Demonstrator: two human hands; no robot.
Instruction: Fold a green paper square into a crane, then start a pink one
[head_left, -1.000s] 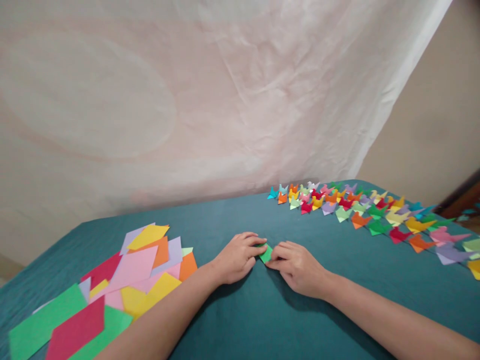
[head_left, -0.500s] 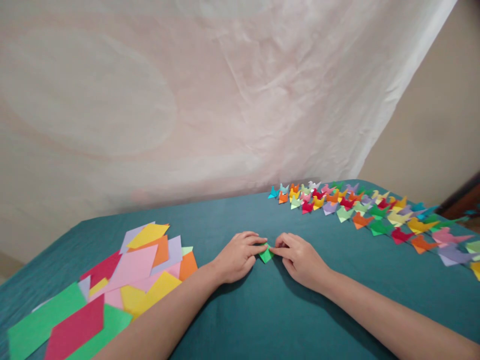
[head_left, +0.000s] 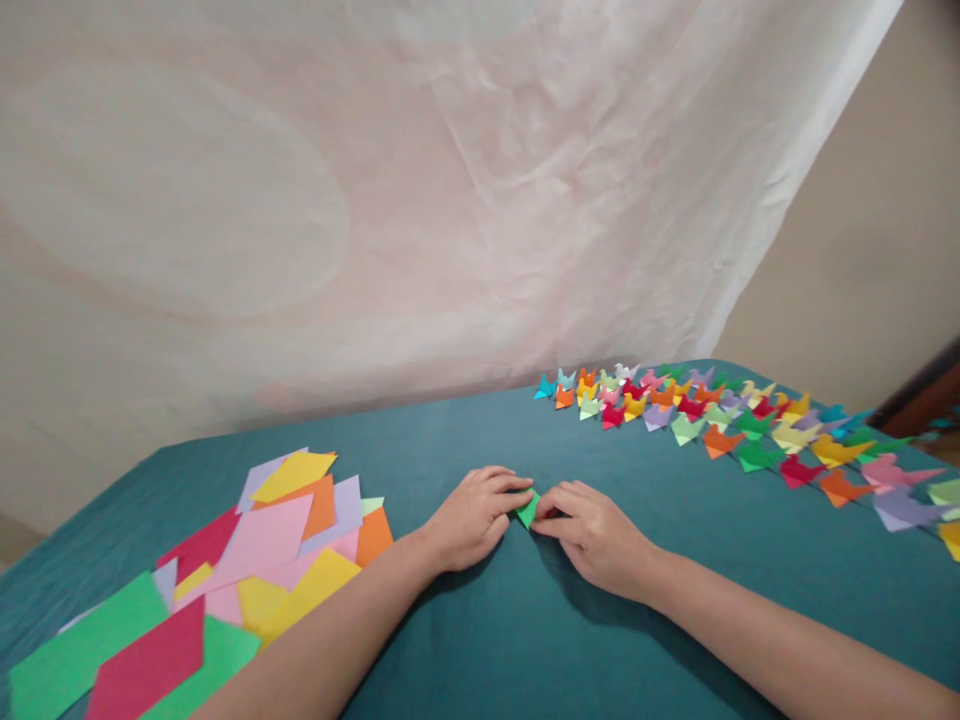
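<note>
My left hand (head_left: 476, 520) and right hand (head_left: 592, 532) are both bare, fingers (head_left: 510, 484) included. Wrists (head_left: 435, 545) bare too. Behind the wrists, left forearm (head_left: 349, 622) and right forearm (head_left: 757, 625) are uncovered for the whole stretch in view; upper arms out of shot. Geometry: both forearms slim, narrowest just behind the wrists, wider further back, smooth outline. Ahead of the wrists, the hands flare out, backs gently rounded, ending in slender fingers. Nails and fine knuckle detail too small and soft to read.
</note>
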